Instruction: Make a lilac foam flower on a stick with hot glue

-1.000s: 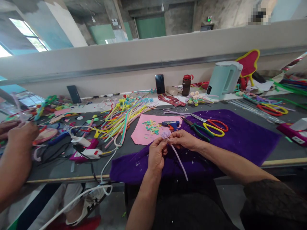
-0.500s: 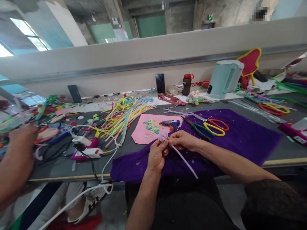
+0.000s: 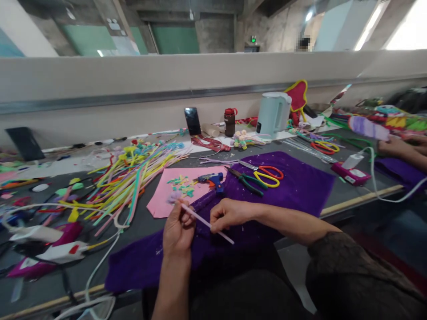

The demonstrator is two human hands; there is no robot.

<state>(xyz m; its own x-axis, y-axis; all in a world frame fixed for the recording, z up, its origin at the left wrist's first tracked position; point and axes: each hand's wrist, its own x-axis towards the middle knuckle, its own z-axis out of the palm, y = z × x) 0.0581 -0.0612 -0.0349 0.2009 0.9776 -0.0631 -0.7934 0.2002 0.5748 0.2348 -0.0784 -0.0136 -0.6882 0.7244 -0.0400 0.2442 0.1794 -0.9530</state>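
Lilac pipe cleaner [image 3: 203,221] runs slantwise between the two hands over the near edge of the purple felt cloth [image 3: 300,186]. The left hand [image 3: 178,229] pinches its upper end, where a small fuzzy lilac bud [image 3: 174,196] sits just above the fingertips at about 11 o'clock; the right hand [image 3: 228,215] is closed on the stem a little way down, and the loose tail pokes out toward 5 o'clock. The hands are near each other but not touching.

Judging by the shape, the rolled head looks formed already, while the stem is bare and straight, so whatever wrapping or bending belongs there appears not yet done.

At 12 o'clock from the hands lie a pink sheet [image 3: 167,195] with coloured scraps, a blue glue gun [image 3: 211,179], green pliers [image 3: 245,180] and red-and-yellow scissors [image 3: 267,174]. A heap of coloured pipe cleaners [image 3: 130,178] spreads at 10 o'clock. Another person's hand [image 3: 396,146] works at 2 o'clock, beyond a kettle [image 3: 271,113].
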